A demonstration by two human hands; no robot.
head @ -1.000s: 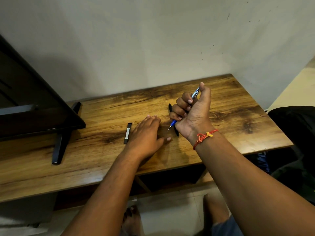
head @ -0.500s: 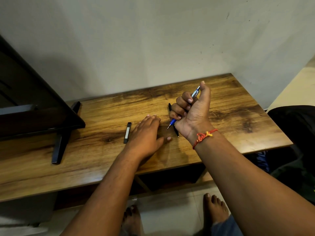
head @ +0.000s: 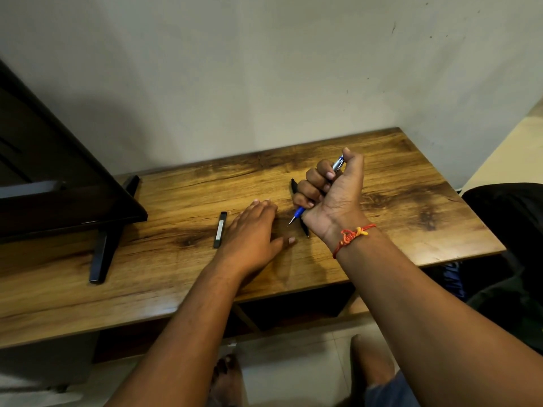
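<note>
- Head view: left hand (head: 252,230) lies flat on the worktop (head: 396,215), fingers straight, holding nothing.
- Right hand (head: 332,195), just right of the left hand: fingers curled round the blue pen (head: 299,213), tip down.
- Blue pen: judged light, stiff and smooth; take hold mid-barrel.
- Black pen (head: 304,229) lies just beyond, on the worktop.

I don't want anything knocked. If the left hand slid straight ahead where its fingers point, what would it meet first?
Probably only bare table up to the wall. The left hand points just left of the far end of the black pen, so a graze is possible.
</note>
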